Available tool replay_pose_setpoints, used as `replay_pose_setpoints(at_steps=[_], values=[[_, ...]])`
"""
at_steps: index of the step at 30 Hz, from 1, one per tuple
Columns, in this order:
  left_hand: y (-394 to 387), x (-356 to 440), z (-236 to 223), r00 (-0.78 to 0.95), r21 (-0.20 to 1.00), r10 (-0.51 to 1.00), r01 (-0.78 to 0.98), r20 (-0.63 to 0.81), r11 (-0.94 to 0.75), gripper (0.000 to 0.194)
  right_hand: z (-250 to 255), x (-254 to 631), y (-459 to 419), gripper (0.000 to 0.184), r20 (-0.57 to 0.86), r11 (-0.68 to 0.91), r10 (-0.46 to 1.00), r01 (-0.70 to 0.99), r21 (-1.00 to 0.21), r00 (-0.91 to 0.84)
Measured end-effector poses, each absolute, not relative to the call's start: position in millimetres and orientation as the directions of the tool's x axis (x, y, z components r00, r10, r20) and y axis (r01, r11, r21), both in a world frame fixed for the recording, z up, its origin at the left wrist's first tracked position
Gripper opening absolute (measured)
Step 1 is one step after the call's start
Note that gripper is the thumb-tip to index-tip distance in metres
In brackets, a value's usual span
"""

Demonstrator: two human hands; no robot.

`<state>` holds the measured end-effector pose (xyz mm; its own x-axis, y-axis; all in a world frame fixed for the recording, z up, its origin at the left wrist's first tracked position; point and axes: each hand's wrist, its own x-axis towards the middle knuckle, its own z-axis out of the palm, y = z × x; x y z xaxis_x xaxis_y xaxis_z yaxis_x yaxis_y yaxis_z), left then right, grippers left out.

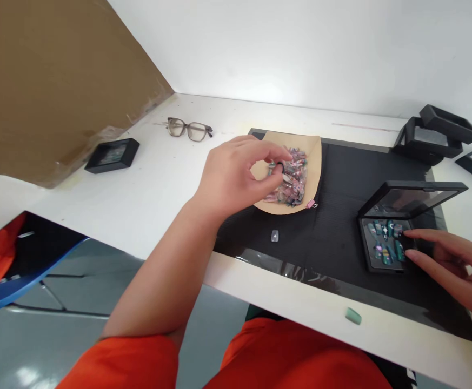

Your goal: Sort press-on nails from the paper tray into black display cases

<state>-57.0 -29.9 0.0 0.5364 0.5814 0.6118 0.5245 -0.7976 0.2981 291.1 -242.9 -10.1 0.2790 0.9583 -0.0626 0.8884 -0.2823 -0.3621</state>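
Note:
My left hand (239, 175) hovers over a tan paper tray (313, 162) heaped with small decorated press-on nails (294, 186). Its thumb and forefinger curl together around a small dark piece (280, 166), seen edge-on, which looks like a press-on nail. On the right, an open black display case (369, 254) holds rows of teal, decorated press-on nails (386, 254) behind its raised clear lid (414, 200). My right hand (458, 259) is at the case's right edge, with thumb and forefinger apart beside the end nails.
A pale nail (275, 235) lies on the black mat (341, 205); a green nail (353, 316) lies on the table's front edge. Glasses (190, 129) and a closed case (112, 155) are at left. Black cases (434, 135) are stacked back right. Brown board (77, 81) borders the left.

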Motion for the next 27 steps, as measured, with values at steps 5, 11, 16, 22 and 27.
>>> replay_pose_setpoints(at_steps=[5, 11, 16, 22, 27], values=[[-40, -46, 2, 0.455, 0.326, 0.482, 0.379, 0.749, -0.866, 0.024, -7, 290, -243, 0.105, -0.049, -0.283, 0.957, 0.888, -0.363, 0.285], [-39, -50, -4, 0.429, 0.293, 0.407, 0.307, 0.807, -0.905, 0.018, -1, 285, -240, 0.104, -0.071, -0.273, 0.961, 0.891, -0.363, 0.266], [-25, -65, -14, 0.559, 0.261, 0.411, 0.331, 0.720, -0.907, 0.027, -2, 286, -241, 0.104, -0.065, -0.259, 0.965, 0.897, -0.359, 0.253], [-24, -60, -6, 0.627, 0.236, 0.342, 0.248, 0.700, -0.939, 0.021, -5, 288, -242, 0.101, -0.067, -0.248, 0.968, 0.903, -0.351, 0.240], [-44, -37, -1, 0.504, 0.175, 0.267, 0.223, 0.822, -0.959, 0.017, -11, 287, -242, 0.100, -0.059, -0.250, 0.968, 0.896, -0.367, 0.246]])
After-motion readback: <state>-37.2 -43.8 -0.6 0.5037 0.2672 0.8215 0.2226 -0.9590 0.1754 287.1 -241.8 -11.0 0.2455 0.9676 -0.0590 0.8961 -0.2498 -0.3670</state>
